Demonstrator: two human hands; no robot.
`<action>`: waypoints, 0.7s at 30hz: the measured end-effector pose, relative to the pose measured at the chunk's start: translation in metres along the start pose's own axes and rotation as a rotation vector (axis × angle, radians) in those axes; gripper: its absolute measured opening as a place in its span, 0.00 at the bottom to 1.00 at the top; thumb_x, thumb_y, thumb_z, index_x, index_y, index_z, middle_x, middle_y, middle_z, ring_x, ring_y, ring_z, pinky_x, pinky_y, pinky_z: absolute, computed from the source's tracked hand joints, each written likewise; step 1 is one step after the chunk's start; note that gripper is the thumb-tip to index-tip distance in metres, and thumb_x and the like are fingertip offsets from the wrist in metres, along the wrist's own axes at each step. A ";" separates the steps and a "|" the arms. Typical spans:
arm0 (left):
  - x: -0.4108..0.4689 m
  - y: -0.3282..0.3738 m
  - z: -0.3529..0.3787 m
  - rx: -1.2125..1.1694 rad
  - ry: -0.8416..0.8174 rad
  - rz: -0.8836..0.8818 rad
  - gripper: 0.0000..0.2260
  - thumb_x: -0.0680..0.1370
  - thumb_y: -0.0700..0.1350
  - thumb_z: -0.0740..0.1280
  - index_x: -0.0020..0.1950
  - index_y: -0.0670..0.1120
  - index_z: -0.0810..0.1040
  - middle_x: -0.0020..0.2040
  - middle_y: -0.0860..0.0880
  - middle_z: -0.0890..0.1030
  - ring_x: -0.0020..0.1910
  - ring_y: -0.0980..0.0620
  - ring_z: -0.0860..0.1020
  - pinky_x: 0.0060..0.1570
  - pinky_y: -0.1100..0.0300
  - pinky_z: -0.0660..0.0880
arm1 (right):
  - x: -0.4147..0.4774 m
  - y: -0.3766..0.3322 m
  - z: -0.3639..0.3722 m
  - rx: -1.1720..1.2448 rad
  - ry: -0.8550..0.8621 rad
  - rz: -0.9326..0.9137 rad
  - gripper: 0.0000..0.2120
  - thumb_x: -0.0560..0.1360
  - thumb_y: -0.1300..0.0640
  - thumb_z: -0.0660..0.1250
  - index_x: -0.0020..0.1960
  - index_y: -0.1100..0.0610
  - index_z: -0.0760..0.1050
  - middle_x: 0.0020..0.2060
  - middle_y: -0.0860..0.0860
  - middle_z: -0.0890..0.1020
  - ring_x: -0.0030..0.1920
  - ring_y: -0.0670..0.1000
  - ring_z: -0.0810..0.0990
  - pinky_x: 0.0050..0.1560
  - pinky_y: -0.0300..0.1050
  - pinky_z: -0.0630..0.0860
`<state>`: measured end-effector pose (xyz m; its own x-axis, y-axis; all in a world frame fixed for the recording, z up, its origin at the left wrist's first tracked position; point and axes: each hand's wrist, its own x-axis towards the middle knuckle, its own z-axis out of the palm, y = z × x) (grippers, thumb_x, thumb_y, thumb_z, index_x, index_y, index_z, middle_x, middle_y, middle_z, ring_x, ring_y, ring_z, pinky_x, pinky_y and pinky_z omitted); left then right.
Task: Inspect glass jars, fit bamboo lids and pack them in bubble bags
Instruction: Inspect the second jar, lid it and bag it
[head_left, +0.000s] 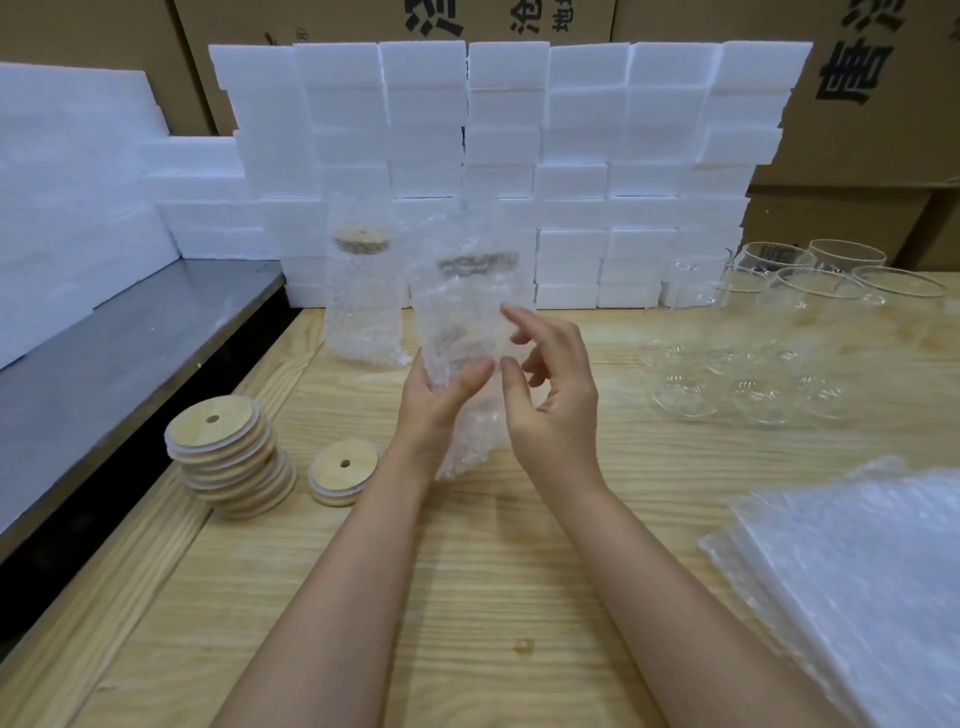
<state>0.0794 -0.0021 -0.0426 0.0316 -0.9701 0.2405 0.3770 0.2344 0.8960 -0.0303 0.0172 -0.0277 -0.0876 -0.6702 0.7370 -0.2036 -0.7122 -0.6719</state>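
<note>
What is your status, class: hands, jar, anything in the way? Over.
Left hand grips bagged jar, lid on. Right hand open beside it. Second bagged jar stands behind, nothing blocking.

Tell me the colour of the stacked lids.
The stacked lids are light tan wood; head view.

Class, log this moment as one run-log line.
step: bagging | left hand: grips lidded glass jar in clear bubble bag | right hand: open beside it | table: stacked round bamboo lids
</note>
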 end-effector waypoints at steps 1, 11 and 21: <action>-0.001 0.002 0.001 -0.029 0.018 -0.004 0.44 0.62 0.53 0.80 0.69 0.32 0.67 0.65 0.30 0.73 0.65 0.32 0.72 0.66 0.31 0.64 | 0.000 -0.001 0.000 -0.003 0.006 0.015 0.25 0.74 0.64 0.67 0.65 0.43 0.68 0.52 0.43 0.72 0.49 0.48 0.72 0.51 0.35 0.69; -0.008 0.007 0.002 -0.086 -0.207 -0.165 0.46 0.62 0.59 0.78 0.71 0.37 0.68 0.68 0.32 0.71 0.68 0.33 0.70 0.69 0.33 0.62 | 0.009 0.016 -0.023 0.348 -0.390 0.518 0.30 0.69 0.61 0.74 0.67 0.58 0.66 0.57 0.53 0.81 0.55 0.48 0.82 0.50 0.39 0.78; -0.011 -0.012 -0.002 0.367 0.142 0.103 0.03 0.76 0.43 0.64 0.43 0.47 0.75 0.39 0.54 0.79 0.42 0.56 0.77 0.44 0.59 0.72 | -0.006 0.044 -0.015 0.115 -0.171 0.484 0.39 0.63 0.57 0.80 0.65 0.52 0.59 0.58 0.48 0.77 0.57 0.46 0.79 0.60 0.50 0.77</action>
<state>0.0761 0.0055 -0.0563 0.1892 -0.9335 0.3047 0.0109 0.3123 0.9499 -0.0534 -0.0070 -0.0599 0.0176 -0.9460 0.3237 -0.0700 -0.3241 -0.9434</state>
